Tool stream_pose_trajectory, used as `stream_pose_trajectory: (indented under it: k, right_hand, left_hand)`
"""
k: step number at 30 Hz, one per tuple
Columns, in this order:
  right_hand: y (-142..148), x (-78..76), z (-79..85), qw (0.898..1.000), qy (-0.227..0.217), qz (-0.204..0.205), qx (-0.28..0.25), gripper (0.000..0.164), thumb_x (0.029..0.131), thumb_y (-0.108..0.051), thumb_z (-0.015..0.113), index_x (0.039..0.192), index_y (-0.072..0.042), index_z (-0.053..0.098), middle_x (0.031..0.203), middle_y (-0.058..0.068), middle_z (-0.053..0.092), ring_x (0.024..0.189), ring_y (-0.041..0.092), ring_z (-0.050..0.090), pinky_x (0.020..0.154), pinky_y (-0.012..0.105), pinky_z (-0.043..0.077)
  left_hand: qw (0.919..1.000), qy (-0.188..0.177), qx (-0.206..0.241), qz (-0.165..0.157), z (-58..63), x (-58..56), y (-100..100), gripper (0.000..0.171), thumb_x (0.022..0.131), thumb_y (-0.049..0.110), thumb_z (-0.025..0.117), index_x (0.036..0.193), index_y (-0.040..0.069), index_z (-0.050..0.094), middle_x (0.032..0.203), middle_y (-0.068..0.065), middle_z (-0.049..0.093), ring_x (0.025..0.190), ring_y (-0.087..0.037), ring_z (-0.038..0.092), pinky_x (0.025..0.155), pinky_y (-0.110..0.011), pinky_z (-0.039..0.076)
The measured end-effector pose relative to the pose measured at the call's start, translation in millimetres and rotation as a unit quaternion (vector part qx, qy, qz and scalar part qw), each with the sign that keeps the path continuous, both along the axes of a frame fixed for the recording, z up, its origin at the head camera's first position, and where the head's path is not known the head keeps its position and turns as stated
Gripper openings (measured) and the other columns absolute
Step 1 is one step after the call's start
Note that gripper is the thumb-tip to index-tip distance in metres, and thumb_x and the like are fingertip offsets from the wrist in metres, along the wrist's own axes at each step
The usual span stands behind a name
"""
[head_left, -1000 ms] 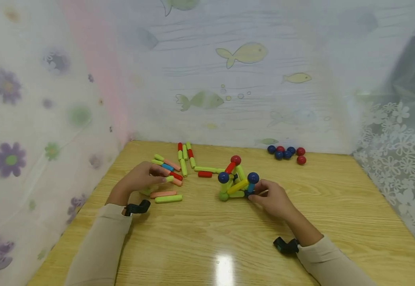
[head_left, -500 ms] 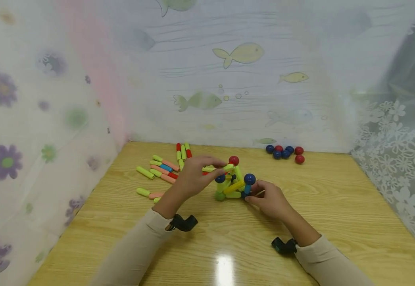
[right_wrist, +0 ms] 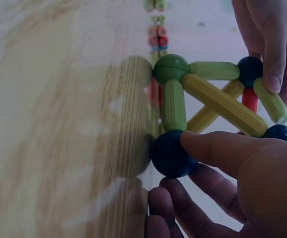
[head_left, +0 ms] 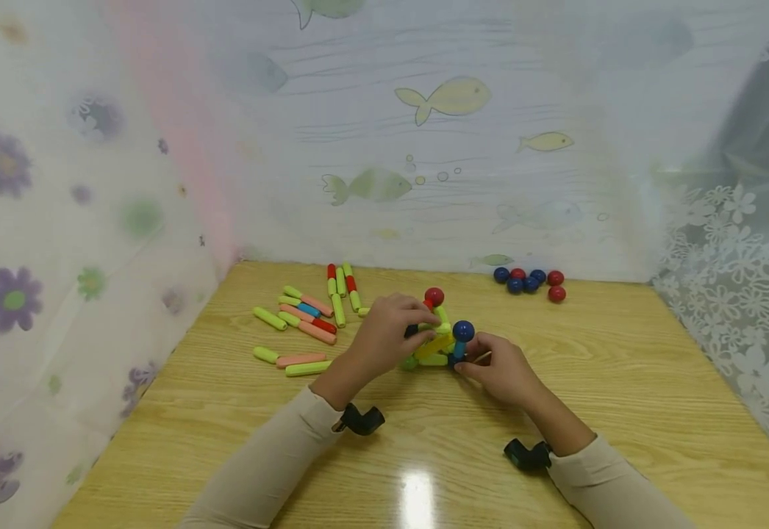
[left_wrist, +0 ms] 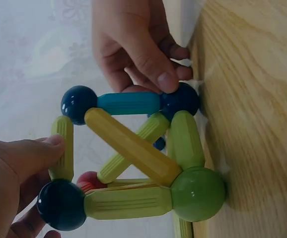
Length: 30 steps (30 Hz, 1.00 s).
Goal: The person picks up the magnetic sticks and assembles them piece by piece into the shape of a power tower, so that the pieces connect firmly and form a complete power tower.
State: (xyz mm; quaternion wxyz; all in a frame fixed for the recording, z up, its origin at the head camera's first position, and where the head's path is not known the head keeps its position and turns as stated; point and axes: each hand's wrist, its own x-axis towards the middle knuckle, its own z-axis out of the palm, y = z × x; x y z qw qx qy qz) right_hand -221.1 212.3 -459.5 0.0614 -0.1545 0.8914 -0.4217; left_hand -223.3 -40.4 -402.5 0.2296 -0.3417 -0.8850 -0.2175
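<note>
A frame of coloured rods and balls stands on the table, with a green ball (left_wrist: 198,193) at one lower corner and a yellow rod (left_wrist: 133,146) slanting across one side. My left hand (head_left: 387,329) pinches a light green rod (left_wrist: 62,148) at the top of this frame. One end of that rod meets a dark blue ball (left_wrist: 61,204); its other end is close to another blue ball (left_wrist: 79,105), and contact there is unclear. At the lower right corner, my right hand (head_left: 500,369) holds a blue ball (right_wrist: 172,153) between thumb and fingers. A red ball (head_left: 434,296) tops the back.
Loose green, orange, red and blue rods (head_left: 308,330) lie to the left of the frame, with more rods (head_left: 341,290) behind them. Several blue and red balls (head_left: 530,283) sit at the back right. A patterned curtain (head_left: 371,235) borders the table's back edge.
My left hand has picked up a light green rod from the loose rods and carried it right, to the top of the frame. The right hand has stayed at the lower blue ball.
</note>
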Motion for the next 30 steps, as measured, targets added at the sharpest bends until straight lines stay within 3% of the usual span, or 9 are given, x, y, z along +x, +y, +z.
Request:
stream_pose_trajectory:
  k: [9,22,26,30]
  right_hand:
    - [-0.3,1.0,0.1,1.000,0.003,0.006,-0.003,0.021,0.092,-0.026,0.081,0.101,-0.014,0.066,0.103,0.002,0.071,0.091,0.019,0.071,0.079,0.036,0.060]
    - [-5.9,6.9,6.0,0.999,0.005,0.032,0.003,0.023,0.092,-0.028,0.081,0.103,-0.012,0.069,0.095,0.002,0.070,0.085,0.016,0.068,0.073,0.032,0.057]
    - [-9.1,7.7,6.2,0.999,0.005,0.036,0.004,0.021,0.092,-0.028,0.080,0.100,-0.013,0.069,0.094,0.001,0.070,0.084,0.015,0.069,0.072,0.032,0.056]
    - [-13.5,11.5,7.3,0.998,0.000,0.061,-0.003,0.015,0.093,-0.027,0.079,0.101,-0.017,0.071,0.096,-0.001,0.071,0.085,0.014,0.069,0.073,0.031,0.057]
  left_hand:
    - [0.9993,-0.033,0.015,-0.002,-3.5,3.4,5.6,0.016,0.094,0.023,0.079,0.109,0.020,0.081,0.110,0.005,0.073,0.105,-0.017,0.061,0.092,-0.035,0.054]
    - [0.9989,-0.031,0.033,-0.010,-1.5,4.5,2.9,0.018,0.092,0.025,0.081,0.108,0.018,0.079,0.114,0.003,0.071,0.109,-0.017,0.061,0.094,-0.032,0.055]
    - [0.9974,-0.057,0.042,-0.005,-1.3,5.6,-1.2,0.035,0.085,0.028,0.088,0.115,0.015,0.076,0.121,0.000,0.066,0.116,-0.020,0.059,0.095,-0.035,0.056]
    - [0.9930,-0.108,0.040,0.026,-2.9,8.3,-1.0,0.073,0.078,0.052,0.089,0.135,0.013,0.065,0.133,-0.002,0.059,0.121,-0.022,0.058,0.098,-0.040,0.056]
